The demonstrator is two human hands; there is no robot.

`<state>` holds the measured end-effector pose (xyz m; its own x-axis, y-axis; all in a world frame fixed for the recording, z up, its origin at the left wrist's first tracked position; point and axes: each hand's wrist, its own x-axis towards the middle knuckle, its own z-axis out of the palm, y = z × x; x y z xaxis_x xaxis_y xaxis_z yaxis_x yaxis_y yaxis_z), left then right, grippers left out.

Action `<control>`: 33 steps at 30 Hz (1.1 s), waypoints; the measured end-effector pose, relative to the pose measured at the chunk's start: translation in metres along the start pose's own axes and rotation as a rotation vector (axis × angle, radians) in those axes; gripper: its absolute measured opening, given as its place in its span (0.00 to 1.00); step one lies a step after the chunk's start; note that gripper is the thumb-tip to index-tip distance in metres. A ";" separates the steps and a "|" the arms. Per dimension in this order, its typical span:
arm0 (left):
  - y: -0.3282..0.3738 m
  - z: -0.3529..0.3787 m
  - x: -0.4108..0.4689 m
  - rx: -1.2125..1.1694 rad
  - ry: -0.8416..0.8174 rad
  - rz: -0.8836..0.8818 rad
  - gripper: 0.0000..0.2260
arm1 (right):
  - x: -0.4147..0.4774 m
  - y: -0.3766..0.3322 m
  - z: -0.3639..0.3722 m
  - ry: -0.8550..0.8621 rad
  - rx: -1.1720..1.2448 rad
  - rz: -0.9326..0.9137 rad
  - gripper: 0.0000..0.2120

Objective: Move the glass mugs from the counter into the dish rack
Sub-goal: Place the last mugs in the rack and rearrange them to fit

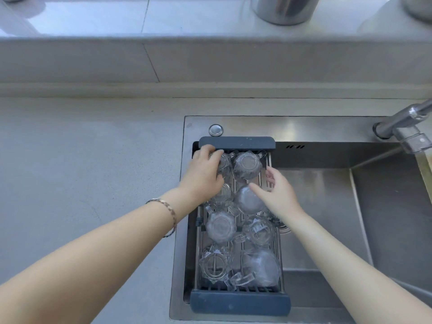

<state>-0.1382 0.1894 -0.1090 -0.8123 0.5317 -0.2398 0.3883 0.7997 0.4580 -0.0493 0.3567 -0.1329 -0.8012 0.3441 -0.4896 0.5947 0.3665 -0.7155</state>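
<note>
While the dish rack sat across the left end of the steel sink, glass mugs filled it in two rows, all seemingly turned bottom up. At the far left corner of the rack, the left hand lay over a mug, fingers curled around it in a grip. Just right of that one stood another mug. The right hand hovered slack, fingers apart, over the rack's right side, its thumb reaching above a third mug; whether it touched the glass could not be told. A beaded bracelet circled the left wrist. To the left, the grey counter held no mugs, and a tap stood far right.
</note>
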 end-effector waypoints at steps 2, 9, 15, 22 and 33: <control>0.001 -0.001 -0.016 0.128 -0.141 0.178 0.29 | -0.016 0.006 -0.005 -0.037 -0.156 -0.034 0.34; 0.020 0.032 -0.034 0.294 -0.278 -0.154 0.31 | -0.029 0.011 0.018 -0.126 -0.445 -0.115 0.41; 0.027 0.019 -0.024 0.313 -0.296 -0.153 0.20 | -0.026 -0.002 0.015 -0.076 -0.464 -0.178 0.35; 0.029 0.021 -0.030 0.115 -0.186 -0.364 0.22 | -0.050 -0.015 -0.032 0.027 -0.533 -0.368 0.35; 0.016 0.019 -0.033 0.184 -0.118 -0.247 0.25 | -0.031 -0.027 -0.043 -0.352 -0.826 -0.595 0.34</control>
<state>-0.0965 0.1900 -0.1097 -0.8397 0.3355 -0.4269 0.2669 0.9397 0.2137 -0.0373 0.3734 -0.0769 -0.8727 -0.3016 -0.3841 -0.1411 0.9087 -0.3930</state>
